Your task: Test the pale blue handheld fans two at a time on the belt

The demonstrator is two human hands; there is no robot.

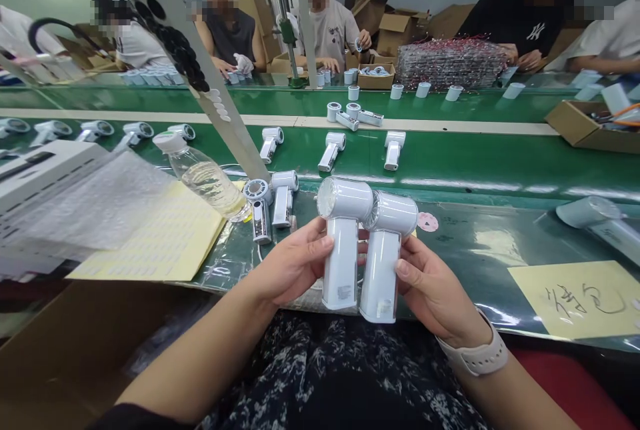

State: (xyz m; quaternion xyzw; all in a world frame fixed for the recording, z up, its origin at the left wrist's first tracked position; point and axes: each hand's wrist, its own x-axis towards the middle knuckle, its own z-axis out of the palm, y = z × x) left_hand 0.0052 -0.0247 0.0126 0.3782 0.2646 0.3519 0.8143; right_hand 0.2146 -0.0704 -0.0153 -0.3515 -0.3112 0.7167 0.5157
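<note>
From the head camera I see my left hand [295, 263] wrapped around the handle of the left handheld fan [343, 243] and my right hand [435, 290] wrapped around the handle of the right handheld fan [383, 257]. Both fans stand upright, side by side over the near edge of the table, and their round heads touch. My fingers behind the handles are hidden; only the thumbs and knuckles show. The small labels near the handle bottoms are too fine to read. A slanted metal strut [215, 77] cuts across the left and hides part of the green conveyor belt [475, 163] behind it. Another fan [600, 220] is cut off at the right edge. Just left of my hands lie two more fans [273, 200], with a tilted water bottle [205, 180] beside them on a yellow sheet [165, 237]. To the right, bare green mat lies open as far as a handwritten yellow note [575, 297]. A cardboard box [75, 343] fills the lower left.
</note>
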